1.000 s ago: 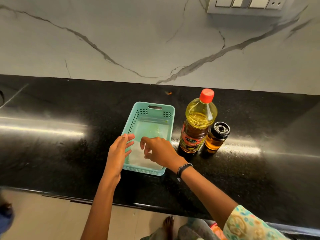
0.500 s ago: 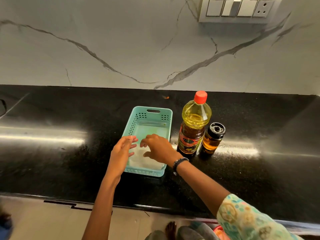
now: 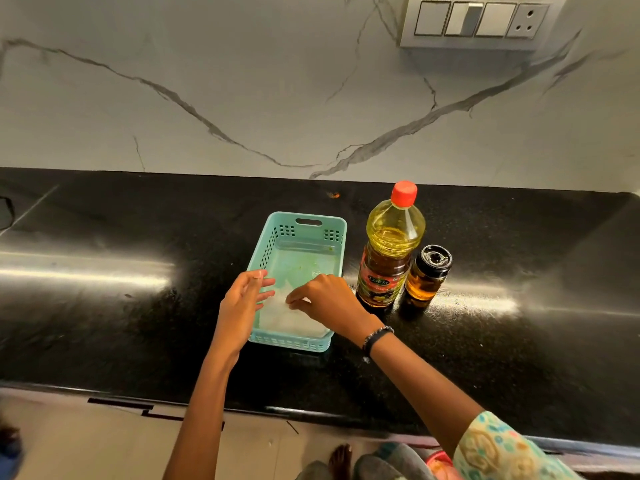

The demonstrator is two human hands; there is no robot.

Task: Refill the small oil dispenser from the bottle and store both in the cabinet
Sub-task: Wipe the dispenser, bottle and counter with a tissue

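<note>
A tall oil bottle with a red cap and yellow oil stands upright on the black counter. Right beside it stands the small oil dispenser, an amber jar with a black lid. Left of the bottle is a teal plastic basket with a white paper sheet lying in its near half. My left hand reaches over the basket's left rim, fingers nearly straight and touching the sheet. My right hand arches over the sheet, its bent fingertips pressing on it. Neither hand touches the bottle or the dispenser.
The black counter stretches left and right, glossy with glare. A marble wall rises behind it, with a switch panel at the upper right. The counter's front edge runs below my forearms, with the floor and a bare foot beneath.
Both hands stay in the basket on the paper. The right hand's fingers have drawn closer together, and the two hands sit slightly nearer each other. Bottle and dispenser have not moved.
</note>
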